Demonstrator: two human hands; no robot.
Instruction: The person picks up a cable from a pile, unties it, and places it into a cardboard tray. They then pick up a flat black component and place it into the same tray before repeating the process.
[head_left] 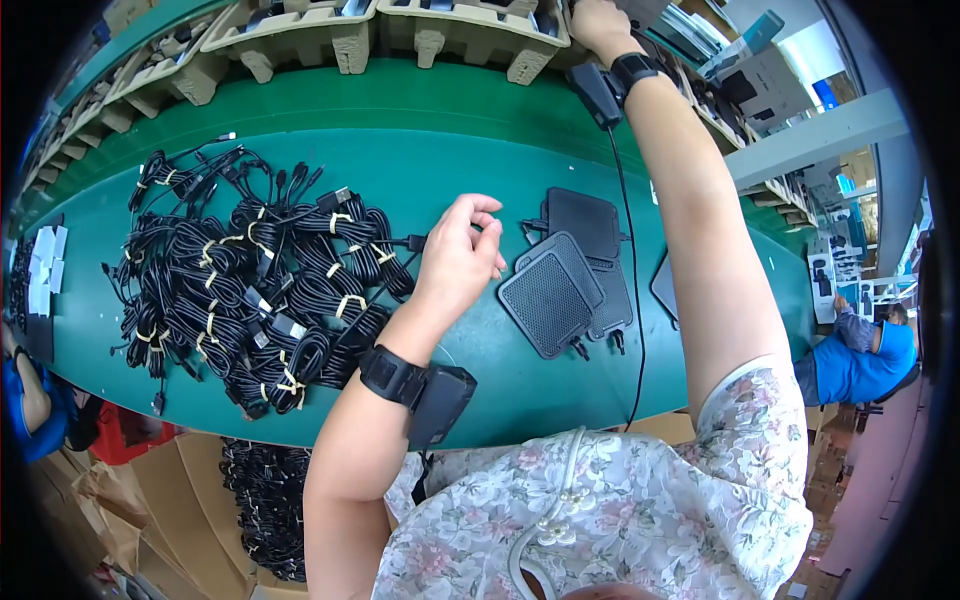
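My left hand (460,250) hovers over the green table (470,400), its fingers loosely curled and a little apart, with nothing visible in them. Just left of it a black connector sticks out of a large heap of black cables (230,270), coiled and tied with pale bands. To its right lie several flat black mesh-topped pads (550,295), overlapping, with short plugs at their edges. My right arm stretches far forward, and my right hand (600,28) reaches to the moulded trays at the back; its fingertips are hidden there.
Brown moulded pulp trays (350,45) line the table's far edge. Another dark flat piece (664,285) lies beneath my right arm. A thin black cord (630,220) runs from my right wrist device across the table. Below stands a cardboard box (205,480) with more cables. A person in blue (870,350) sits at right.
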